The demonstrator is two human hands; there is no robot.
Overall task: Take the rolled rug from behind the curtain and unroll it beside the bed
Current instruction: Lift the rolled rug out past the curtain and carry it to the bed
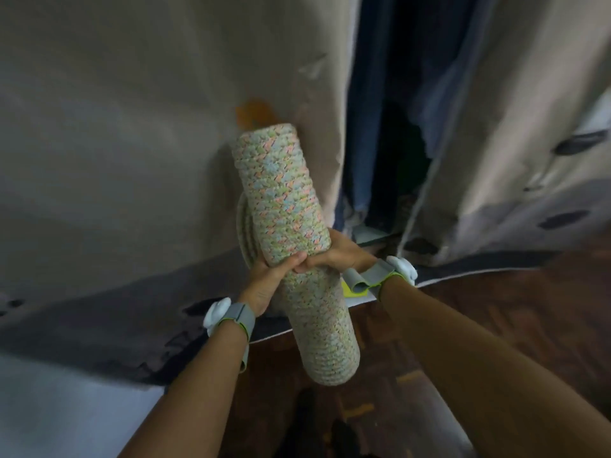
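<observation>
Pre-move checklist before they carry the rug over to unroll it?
1. Both hands on roll: ok. Left hand and right hand wrap the rolled rug near its middle.
2. Roll still tight: ok on the main body; a loose coil edge shows at its left side.
3. Rug clear of the curtain: not ok, the top end is against or very close to the fabric.
4. Rug off the floor: ok, the lower end hangs above the wood.
5. Path to bed: cannot tell, the bed is not identifiable.

Dark wooden floor (496, 325); curtain hem (463, 271)
</observation>
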